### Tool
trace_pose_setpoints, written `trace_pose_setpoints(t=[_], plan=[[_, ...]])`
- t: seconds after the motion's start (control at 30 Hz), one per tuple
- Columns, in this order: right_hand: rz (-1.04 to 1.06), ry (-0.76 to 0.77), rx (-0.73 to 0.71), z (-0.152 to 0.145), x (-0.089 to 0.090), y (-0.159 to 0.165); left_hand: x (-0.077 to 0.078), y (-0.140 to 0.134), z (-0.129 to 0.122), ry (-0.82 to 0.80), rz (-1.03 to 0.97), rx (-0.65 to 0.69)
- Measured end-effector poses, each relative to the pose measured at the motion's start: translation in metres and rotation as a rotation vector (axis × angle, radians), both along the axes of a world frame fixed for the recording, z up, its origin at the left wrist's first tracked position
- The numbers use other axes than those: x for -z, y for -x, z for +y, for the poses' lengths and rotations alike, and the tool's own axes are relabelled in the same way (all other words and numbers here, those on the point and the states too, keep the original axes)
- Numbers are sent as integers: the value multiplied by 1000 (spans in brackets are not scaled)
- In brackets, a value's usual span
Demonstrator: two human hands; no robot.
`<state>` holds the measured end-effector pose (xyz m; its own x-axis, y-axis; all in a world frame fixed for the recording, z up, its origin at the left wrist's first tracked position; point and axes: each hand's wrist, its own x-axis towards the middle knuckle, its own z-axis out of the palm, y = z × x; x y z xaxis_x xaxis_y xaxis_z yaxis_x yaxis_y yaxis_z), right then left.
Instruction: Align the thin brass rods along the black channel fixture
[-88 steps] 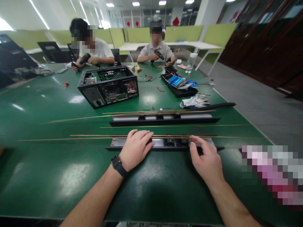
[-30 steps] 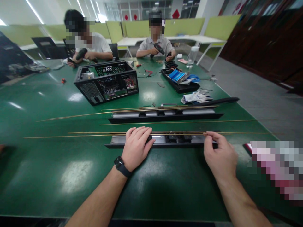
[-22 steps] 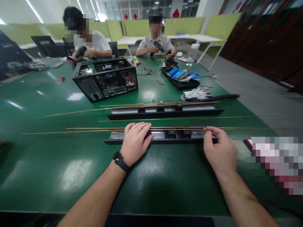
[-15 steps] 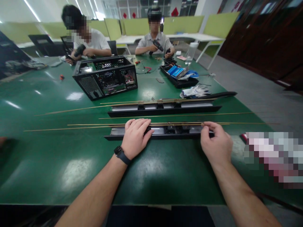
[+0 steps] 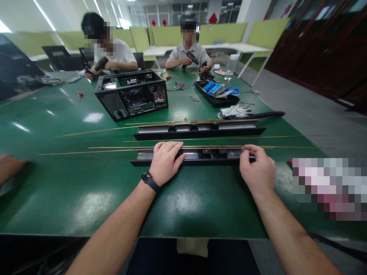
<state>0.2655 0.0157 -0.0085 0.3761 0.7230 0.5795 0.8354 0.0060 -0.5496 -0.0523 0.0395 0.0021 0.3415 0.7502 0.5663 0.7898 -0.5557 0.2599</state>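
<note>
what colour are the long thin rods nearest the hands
The rods are golden, clearest in the head view.

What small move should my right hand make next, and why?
Perhaps nudge the thin gold-coloured metal rods closer together: the fingertips of your right hand pinch at them near the right end of the black-edged silver channel, your left hand lies across its left part, and the rods' left ends sit apart.

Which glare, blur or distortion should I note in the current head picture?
Head view: pale glare patches on the green table; the dark cabinet leans, wide-angle style, at upper right; pixel blocks hide an area at right; the gold rods turn faint toward their right ends; left hand and right hand look fairly sharp.
</note>
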Motion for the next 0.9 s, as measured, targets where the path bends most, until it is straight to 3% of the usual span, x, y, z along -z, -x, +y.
trace_pose_setpoints(t=[0.6, 0.9], plan=[[-38, -7, 3, 5, 10, -7, -2, 0, 1, 64, 21, -16], [-114, -80, 10, 8, 17, -10, -2, 0, 1, 73, 42, -18]])
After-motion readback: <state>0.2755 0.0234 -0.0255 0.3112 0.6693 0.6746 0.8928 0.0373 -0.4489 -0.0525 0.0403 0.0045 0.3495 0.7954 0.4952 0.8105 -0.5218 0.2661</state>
